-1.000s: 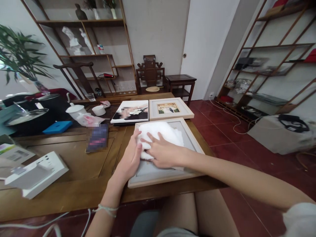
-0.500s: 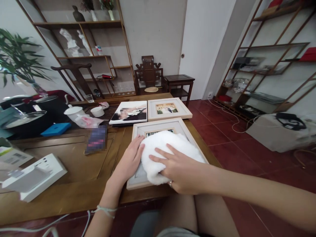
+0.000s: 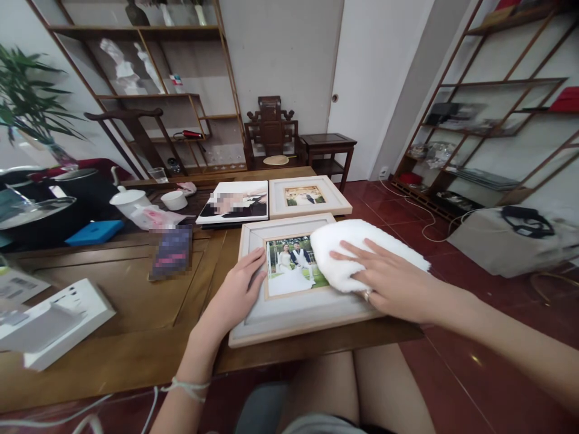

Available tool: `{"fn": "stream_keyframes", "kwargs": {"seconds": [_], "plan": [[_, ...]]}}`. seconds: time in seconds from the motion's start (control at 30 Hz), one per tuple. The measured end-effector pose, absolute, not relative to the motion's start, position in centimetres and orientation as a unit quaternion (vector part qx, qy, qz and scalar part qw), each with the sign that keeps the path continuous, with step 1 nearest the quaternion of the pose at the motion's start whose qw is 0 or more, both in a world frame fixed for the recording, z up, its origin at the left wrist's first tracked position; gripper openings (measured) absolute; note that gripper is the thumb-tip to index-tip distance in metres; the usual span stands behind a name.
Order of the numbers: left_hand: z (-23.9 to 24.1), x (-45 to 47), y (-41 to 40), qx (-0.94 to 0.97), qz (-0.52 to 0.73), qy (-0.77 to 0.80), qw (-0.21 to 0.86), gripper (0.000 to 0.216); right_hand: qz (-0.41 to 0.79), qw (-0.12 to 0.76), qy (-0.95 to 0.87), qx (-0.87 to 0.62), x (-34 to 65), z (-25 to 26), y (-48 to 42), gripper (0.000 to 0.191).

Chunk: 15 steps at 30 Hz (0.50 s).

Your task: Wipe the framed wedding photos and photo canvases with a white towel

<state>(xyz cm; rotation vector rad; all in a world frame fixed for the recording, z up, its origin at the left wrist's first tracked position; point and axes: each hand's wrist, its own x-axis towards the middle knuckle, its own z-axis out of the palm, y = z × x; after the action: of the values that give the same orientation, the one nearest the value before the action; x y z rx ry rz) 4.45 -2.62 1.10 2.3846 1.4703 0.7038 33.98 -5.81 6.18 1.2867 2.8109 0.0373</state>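
A light wooden picture frame (image 3: 289,328) lies flat at the table's near right corner, with a photo (image 3: 289,265) of two people outdoors in its middle. On the frame's left side rests my left hand (image 3: 239,289), its fingers stretched out flat and holding nothing. My right hand (image 3: 384,277) grips a white fluffy cloth (image 3: 344,247), pressing it on the right part of the frame. The cloth covers the photo's right edge and hangs past the frame's right side.
Behind lie a second wooden frame (image 3: 337,202) and a white-edged photo panel (image 3: 212,220). To the left on the wooden table (image 3: 149,349) are a white box-like stand (image 3: 58,325), a blue box (image 3: 94,232), a white cup (image 3: 174,200) and a dark pot (image 3: 40,223).
My right hand has moved the white cloth to the right, uncovering most of the photo. My left hand stays on the frame's left side.
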Motion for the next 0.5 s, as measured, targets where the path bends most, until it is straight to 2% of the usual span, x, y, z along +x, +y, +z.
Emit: {"fn": "stream_keyframes", "kwargs": {"seconds": [0.3,0.5], "plan": [[1.0,4.5,-2.5,0.816,0.252,0.505,0.122,0.040,0.089,0.011,0.888,0.451,32.7,5.2,1.8,0.044],[0.9,4.4,-2.2,0.815,0.267,0.501,0.119,0.040,0.052,0.015,0.901,0.431,32.7,5.6,-1.0,0.042]]}}
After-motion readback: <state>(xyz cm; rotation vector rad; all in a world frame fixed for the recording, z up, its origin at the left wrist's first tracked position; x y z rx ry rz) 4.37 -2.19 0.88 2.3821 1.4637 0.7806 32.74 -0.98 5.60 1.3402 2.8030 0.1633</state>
